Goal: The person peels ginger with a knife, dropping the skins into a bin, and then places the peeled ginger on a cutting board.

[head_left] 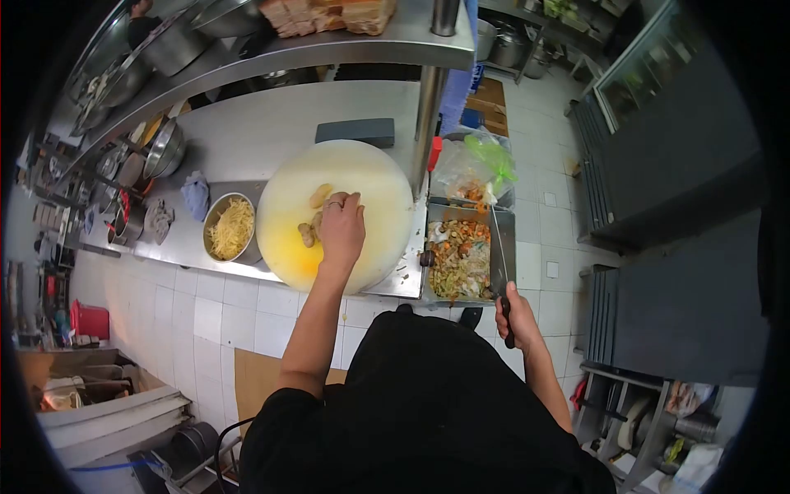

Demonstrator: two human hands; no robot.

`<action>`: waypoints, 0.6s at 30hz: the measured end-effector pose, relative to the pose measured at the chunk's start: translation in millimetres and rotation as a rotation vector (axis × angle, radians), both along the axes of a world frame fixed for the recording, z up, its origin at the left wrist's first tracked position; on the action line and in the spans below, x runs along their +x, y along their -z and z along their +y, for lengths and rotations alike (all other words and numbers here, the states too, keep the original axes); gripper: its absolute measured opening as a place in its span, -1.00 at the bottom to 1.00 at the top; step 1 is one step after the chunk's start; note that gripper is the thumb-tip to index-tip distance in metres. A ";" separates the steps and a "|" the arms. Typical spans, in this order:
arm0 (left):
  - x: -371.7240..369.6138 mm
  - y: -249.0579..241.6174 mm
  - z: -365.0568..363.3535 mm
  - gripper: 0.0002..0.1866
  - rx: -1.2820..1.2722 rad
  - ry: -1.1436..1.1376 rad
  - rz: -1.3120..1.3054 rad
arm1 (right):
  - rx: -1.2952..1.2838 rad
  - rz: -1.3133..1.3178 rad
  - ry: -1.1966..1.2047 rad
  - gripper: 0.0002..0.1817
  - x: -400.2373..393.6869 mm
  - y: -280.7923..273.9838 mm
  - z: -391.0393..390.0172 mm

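Left hand (340, 228), palm down with fingers curled loosely over pale ginger pieces (315, 216) on a round white cutting board (370, 177); whether the fingers actually pinch a piece cannot be told. A ring shows on one finger. The pieces lie in a short cluster just at 9 to 11 o'clock of the hand, near the board's centre, above a yellow stain toward the board's near edge.

Right hand (517, 314), closed in a fist around the dark handle of a knife (497, 251). The knife's long axis runs nearly straight away from the person — handle at 6 o'clock, blade tip at 12 o'clock, leaning slightly left. The blade hangs over a rectangular metal tray of vegetable scraps (508, 222), which sits just at 3 o'clock of the board.

Outward: a round metal bowl of shredded pale strips (230, 229) stands touching or just beside the board at 9 o'clock; a crumpled blue cloth (196, 194) lies beyond it. A dark rectangular block (355, 131) rests at 12 o'clock of the board. Plastic bags (476, 167) — one clear, one green — sit at 12 o'clock of the tray. All rest on a steel counter (247, 132) beneath an overhead steel shelf (329, 49) on an upright post.
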State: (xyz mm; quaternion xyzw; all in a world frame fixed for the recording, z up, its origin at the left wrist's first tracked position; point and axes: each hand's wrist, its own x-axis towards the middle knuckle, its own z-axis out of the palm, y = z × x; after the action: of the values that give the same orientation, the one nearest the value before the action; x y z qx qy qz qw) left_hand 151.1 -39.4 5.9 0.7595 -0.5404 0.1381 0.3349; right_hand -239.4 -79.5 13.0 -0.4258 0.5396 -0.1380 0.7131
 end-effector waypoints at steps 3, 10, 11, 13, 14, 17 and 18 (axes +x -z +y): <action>9.2 -9.6 15.2 -0.68 0.022 -0.034 -0.014 | -0.078 0.063 -0.066 -0.23 4.6 -0.2 3.0; 32.6 -18.8 52.3 -0.62 0.367 -0.412 -0.075 | -0.188 0.062 -0.213 -0.34 13.7 -13.0 4.8; 35.0 -4.5 53.0 -0.64 0.361 -0.385 -0.109 | -0.189 0.062 -0.215 -0.34 17.1 -13.6 5.0; 36.8 -3.3 52.0 -0.66 0.349 -0.351 -0.144 | -0.194 0.077 -0.288 -0.38 24.8 -15.3 4.8; 36.9 -2.7 50.8 -0.69 0.326 -0.351 -0.127 | -0.196 0.082 -0.275 -0.38 28.5 -16.5 6.5; 34.0 -15.7 45.6 -0.75 0.205 -0.371 -0.014 | -0.295 0.146 -0.383 -0.41 40.0 -24.3 7.3; 34.4 -20.3 46.0 -0.74 0.088 -0.330 0.057 | -0.302 0.159 -0.356 -0.41 42.2 -28.4 7.6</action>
State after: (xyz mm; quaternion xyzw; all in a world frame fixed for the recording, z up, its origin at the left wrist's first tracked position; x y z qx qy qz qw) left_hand 185.5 6.6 26.2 0.8553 -0.4043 0.1459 0.2894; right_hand -197.2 -71.9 41.4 -0.6255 0.4837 -0.0553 0.6098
